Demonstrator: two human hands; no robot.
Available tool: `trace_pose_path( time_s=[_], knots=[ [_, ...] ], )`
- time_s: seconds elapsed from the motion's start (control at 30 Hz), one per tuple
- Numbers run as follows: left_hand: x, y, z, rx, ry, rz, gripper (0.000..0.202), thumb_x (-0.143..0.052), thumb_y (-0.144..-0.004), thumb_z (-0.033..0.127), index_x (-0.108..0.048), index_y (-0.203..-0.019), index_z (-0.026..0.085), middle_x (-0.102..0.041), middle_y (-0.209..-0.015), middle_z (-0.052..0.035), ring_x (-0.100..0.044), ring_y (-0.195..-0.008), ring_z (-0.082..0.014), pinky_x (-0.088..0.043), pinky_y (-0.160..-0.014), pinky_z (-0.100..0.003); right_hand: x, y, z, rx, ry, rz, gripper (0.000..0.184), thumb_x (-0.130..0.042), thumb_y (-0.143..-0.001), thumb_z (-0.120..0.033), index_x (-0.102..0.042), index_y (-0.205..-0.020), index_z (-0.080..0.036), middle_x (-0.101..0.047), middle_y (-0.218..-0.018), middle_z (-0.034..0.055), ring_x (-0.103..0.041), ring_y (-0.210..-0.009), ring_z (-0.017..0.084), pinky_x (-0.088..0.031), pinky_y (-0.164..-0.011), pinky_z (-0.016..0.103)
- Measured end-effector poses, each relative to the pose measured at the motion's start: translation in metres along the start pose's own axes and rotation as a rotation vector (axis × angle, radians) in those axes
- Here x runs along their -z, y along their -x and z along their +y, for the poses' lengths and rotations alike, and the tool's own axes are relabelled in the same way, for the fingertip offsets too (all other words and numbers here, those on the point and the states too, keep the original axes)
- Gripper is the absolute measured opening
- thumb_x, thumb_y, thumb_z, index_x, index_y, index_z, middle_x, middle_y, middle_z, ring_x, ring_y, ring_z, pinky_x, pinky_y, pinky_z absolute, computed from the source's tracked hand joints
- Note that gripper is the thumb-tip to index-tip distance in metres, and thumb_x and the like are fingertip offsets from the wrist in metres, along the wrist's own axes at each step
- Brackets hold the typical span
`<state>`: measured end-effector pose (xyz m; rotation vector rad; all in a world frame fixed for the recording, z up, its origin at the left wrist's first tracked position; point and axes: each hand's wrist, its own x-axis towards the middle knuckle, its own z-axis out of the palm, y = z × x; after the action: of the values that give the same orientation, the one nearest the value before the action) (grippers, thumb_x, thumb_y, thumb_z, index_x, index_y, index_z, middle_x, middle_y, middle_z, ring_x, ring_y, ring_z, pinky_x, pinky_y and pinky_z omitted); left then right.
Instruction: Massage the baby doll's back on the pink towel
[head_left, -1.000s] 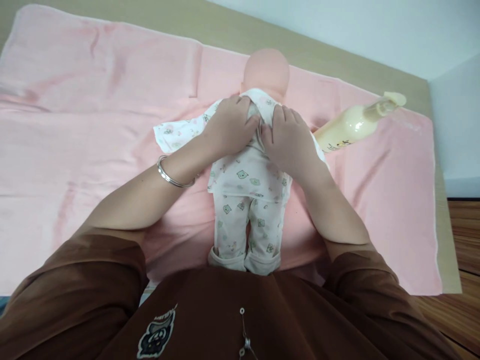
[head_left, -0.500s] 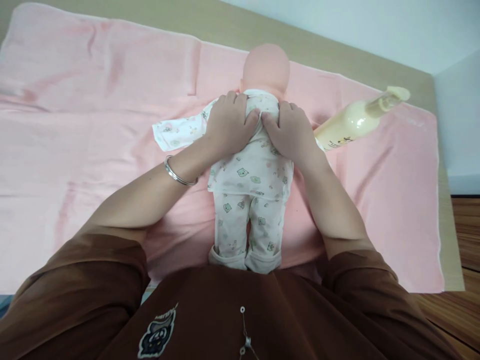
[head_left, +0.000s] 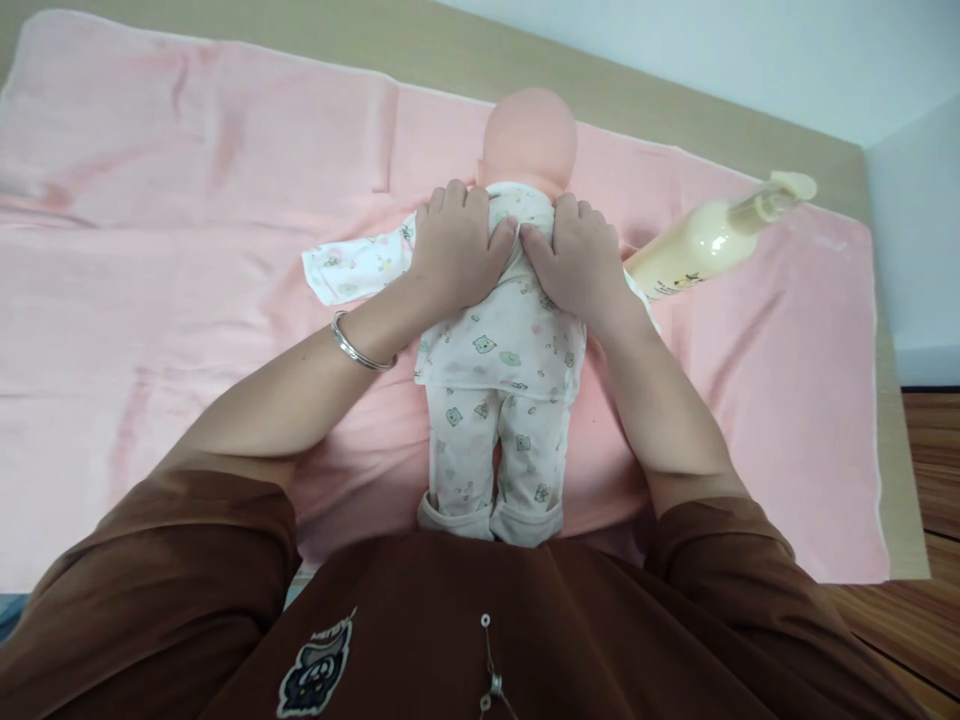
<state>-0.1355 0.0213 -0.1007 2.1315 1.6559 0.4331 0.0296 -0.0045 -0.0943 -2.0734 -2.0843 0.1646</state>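
A baby doll (head_left: 529,135) lies face down on a pink towel (head_left: 187,250), dressed in a white printed top (head_left: 502,345) and matching trousers (head_left: 491,460). My left hand (head_left: 456,250) rests on the doll's left shoulder, fingers curled over it, thumb pressed at the middle of the back. My right hand (head_left: 576,260) mirrors it on the right shoulder, and the two thumbs nearly touch. A silver bangle (head_left: 360,350) sits on my left wrist. One sleeve of the top (head_left: 349,270) sticks out to the left.
A cream pump bottle (head_left: 709,245) lies on its side on the towel, just right of the doll. The towel covers a wooden table (head_left: 750,140) that ends at the right, with wooden floor (head_left: 934,470) beyond. A white wall runs behind.
Both hands have slid up the doll's back from mid-torso to the shoulders. The doll and bottle have stayed in place.
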Motion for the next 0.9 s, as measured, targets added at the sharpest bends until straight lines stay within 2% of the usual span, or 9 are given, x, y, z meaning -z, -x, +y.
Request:
trace_pose_path(
  time_s=[0.2, 0.33, 0.47, 0.57, 0.63, 0.77, 0.9],
  knots=[
    [0.003, 0.0, -0.002, -0.031, 0.068, 0.028, 0.042, -0.035, -0.102, 0.052, -0.059, -0.125, 0.026, -0.058, -0.142, -0.0158, -0.046, -0.135, -0.0396, -0.033, -0.118, -0.064, 0.001, 0.0, -0.002, 0.008, 0.037, 0.006, 0.067, -0.019, -0.108, -0.069, -0.055, -0.123, -0.014, -0.064, -0.122, 0.0171, -0.063, -0.124, 0.036, -0.047, -0.111, 0.063],
    [0.002, -0.003, -0.006, -0.034, 0.044, 0.006, 0.042, -0.038, -0.103, 0.048, -0.057, -0.128, 0.022, -0.058, -0.143, -0.0178, -0.049, -0.134, -0.0395, -0.036, -0.118, -0.064, 0.001, -0.001, -0.001, 0.009, 0.066, -0.007, 0.069, -0.018, -0.108, -0.068, -0.055, -0.123, -0.013, -0.063, -0.123, 0.0179, -0.063, -0.124, 0.036, -0.048, -0.111, 0.062],
    [0.002, 0.001, -0.007, -0.102, 0.058, 0.036, 0.041, -0.033, -0.106, 0.05, -0.057, -0.13, 0.027, -0.061, -0.14, -0.0123, -0.05, -0.133, -0.0344, -0.037, -0.118, -0.06, 0.0, -0.001, 0.002, 0.043, 0.048, 0.006, 0.069, -0.015, -0.108, -0.069, -0.055, -0.124, -0.015, -0.064, -0.124, 0.017, -0.063, -0.124, 0.036, -0.048, -0.11, 0.062],
    [0.006, 0.009, -0.003, -0.17, -0.002, 0.026, 0.049, -0.027, -0.108, 0.047, -0.058, -0.133, 0.019, -0.06, -0.141, -0.0173, -0.051, -0.134, -0.0348, -0.038, -0.119, -0.056, 0.001, 0.0, 0.001, 0.041, 0.053, -0.011, 0.071, -0.014, -0.108, -0.069, -0.055, -0.126, -0.014, -0.063, -0.125, 0.0182, -0.062, -0.125, 0.036, -0.048, -0.111, 0.062],
    [0.008, 0.013, -0.002, -0.198, -0.007, -0.003, 0.052, -0.025, -0.108, 0.047, -0.057, -0.136, 0.016, -0.059, -0.143, -0.0182, -0.05, -0.136, -0.0351, -0.036, -0.123, -0.055, 0.002, 0.001, 0.0, 0.036, 0.061, -0.013, 0.072, -0.014, -0.108, -0.069, -0.055, -0.127, -0.013, -0.063, -0.127, 0.019, -0.062, -0.126, 0.037, -0.047, -0.112, 0.062],
    [0.004, 0.011, -0.005, -0.214, 0.086, 0.005, 0.051, -0.023, -0.107, 0.054, -0.053, -0.137, 0.027, -0.061, -0.143, -0.0098, -0.044, -0.14, -0.0323, -0.031, -0.127, -0.057, 0.005, 0.004, -0.005, 0.026, 0.083, -0.025, 0.068, -0.019, -0.11, -0.065, -0.056, -0.129, -0.011, -0.064, -0.128, 0.0199, -0.063, -0.128, 0.038, -0.048, -0.113, 0.062],
    [-0.006, 0.005, -0.008, -0.181, 0.102, 0.03, 0.048, -0.029, -0.104, 0.047, -0.051, -0.141, 0.026, -0.055, -0.15, -0.0091, -0.036, -0.149, -0.0325, -0.024, -0.132, -0.059, 0.007, 0.01, -0.01, 0.005, 0.038, -0.019, 0.062, -0.024, -0.111, -0.057, -0.056, -0.134, -0.01, -0.064, -0.139, 0.0223, -0.058, -0.14, 0.038, -0.044, -0.122, 0.06]
  ],
)
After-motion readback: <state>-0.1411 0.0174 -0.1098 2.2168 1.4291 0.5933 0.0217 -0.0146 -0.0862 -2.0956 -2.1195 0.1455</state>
